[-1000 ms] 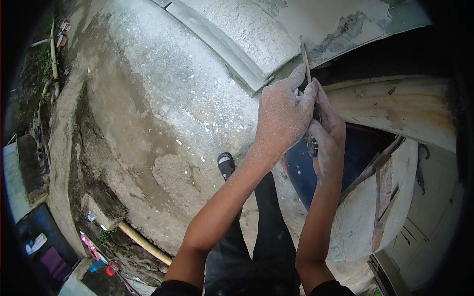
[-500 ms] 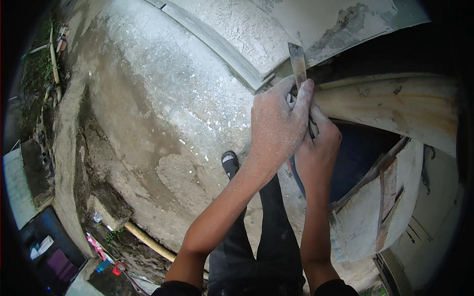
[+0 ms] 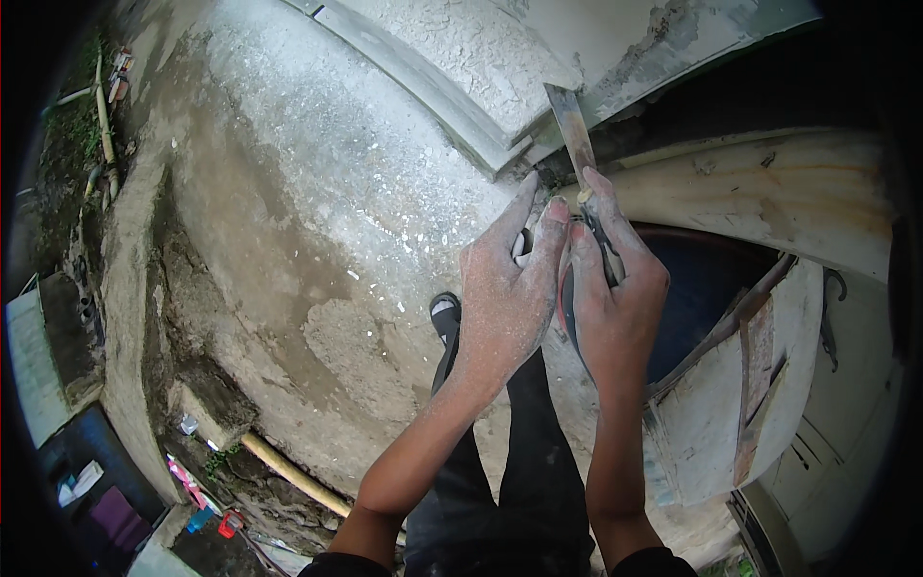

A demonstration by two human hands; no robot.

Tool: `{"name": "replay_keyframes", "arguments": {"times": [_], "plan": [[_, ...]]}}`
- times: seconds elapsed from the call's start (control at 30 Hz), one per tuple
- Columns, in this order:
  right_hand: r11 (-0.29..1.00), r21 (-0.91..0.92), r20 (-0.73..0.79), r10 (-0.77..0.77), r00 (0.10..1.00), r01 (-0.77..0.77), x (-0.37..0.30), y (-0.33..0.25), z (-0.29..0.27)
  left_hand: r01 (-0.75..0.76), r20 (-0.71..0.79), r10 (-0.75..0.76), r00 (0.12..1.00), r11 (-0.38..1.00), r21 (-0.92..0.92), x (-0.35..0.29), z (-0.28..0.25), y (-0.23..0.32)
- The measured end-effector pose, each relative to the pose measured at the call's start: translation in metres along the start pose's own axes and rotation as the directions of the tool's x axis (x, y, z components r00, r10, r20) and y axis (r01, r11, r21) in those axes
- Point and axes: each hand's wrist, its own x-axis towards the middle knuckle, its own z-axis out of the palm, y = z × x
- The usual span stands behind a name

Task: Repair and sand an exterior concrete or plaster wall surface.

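the right hand (image 3: 620,288) grips a scraper (image 3: 575,135), blade toward eleven o'clock; at that hand's nine, the left hand (image 3: 507,279) half-curls, whether round anything i can't tell.

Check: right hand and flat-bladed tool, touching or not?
Touching: the head view shows the right hand wrapped around the flat-bladed tool below its blade.

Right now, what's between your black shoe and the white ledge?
In the head view, the floor lies between the shoe and the ledge, strewn with white flakes.
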Motion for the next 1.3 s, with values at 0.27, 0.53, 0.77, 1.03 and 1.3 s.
{"name": "replay_keyframes", "arguments": {"times": [0.27,0.53,0.77,1.03,1.3], "plan": [[0.991,0.116,0.022,0.062,0.998,-0.064,-0.004,0.006,-0.001,-0.116,-0.010,0.117,0.993,0.989,0.097,0.008,0.002,-0.004],[0.752,0.588,0.099,0.298,0.949,-0.298,0.031,0.011,-0.002,-0.258,0.207,0.214,0.955,0.942,0.214,0.048,0.028,0.017],[0.890,0.364,0.056,0.273,0.960,-0.274,0.008,0.022,-0.006,-0.390,0.136,0.372,0.918,0.910,0.141,0.048,0.037,0.000],[0.960,0.276,0.014,0.053,0.999,-0.054,0.055,0.012,0.002,-0.350,0.078,0.344,0.936,0.933,0.078,0.055,0.036,0.021],[0.968,0.170,0.040,0.180,0.983,-0.184,-0.023,-0.017,-0.004,-0.268,0.048,0.268,0.962,0.963,0.004,0.029,0.012,0.007]]}}
